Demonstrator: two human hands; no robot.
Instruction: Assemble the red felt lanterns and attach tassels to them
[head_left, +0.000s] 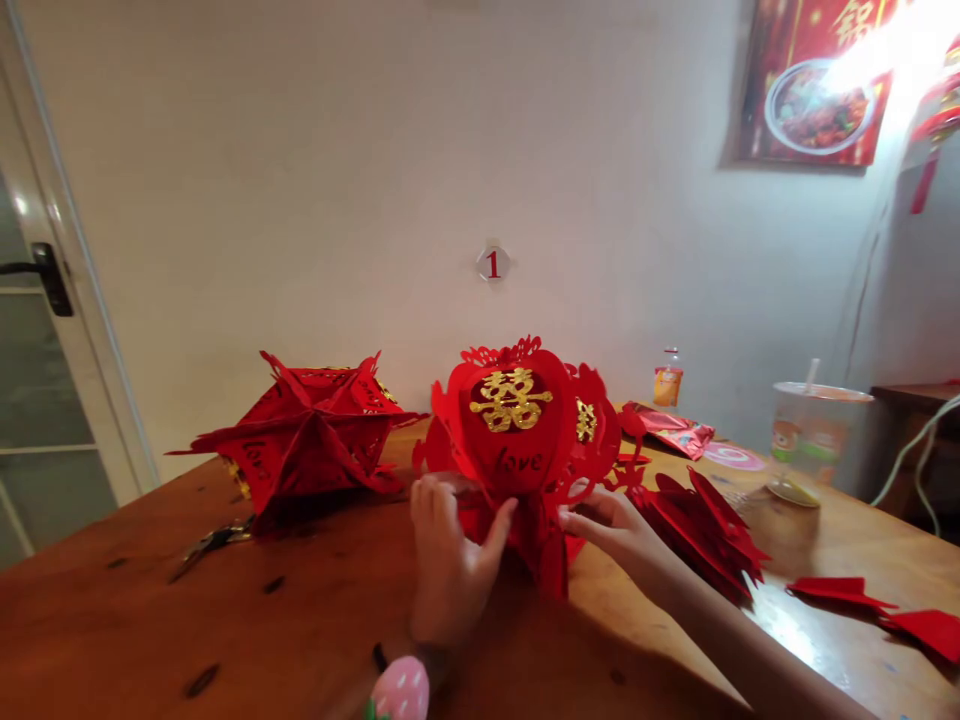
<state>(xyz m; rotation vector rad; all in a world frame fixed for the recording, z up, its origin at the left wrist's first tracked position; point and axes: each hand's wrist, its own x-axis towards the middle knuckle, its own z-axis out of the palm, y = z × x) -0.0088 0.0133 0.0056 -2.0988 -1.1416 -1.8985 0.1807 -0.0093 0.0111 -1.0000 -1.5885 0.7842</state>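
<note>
A red lantern (pixel 517 430) with gold characters and the word "love" stands upright on the wooden table in front of me. My left hand (pixel 450 545) grips its lower left side, thumb on the front and fingers round the side. On the lower right side, my right hand (pixel 604 520) holds the lantern's edge with thumb and fingers; some fingertips are hidden behind the red material. A second red lantern (pixel 315 440), star-shaped from this side, lies to the left, touching neither hand.
Scissors (pixel 214 543) lie at the left on the wooden table (pixel 300 640). To the right are stacked red pieces (pixel 701 530), loose red pieces (pixel 840 591), a shiny red packet (pixel 671 430), a small bottle (pixel 668 380) and a plastic cup (pixel 814 430) with a straw.
</note>
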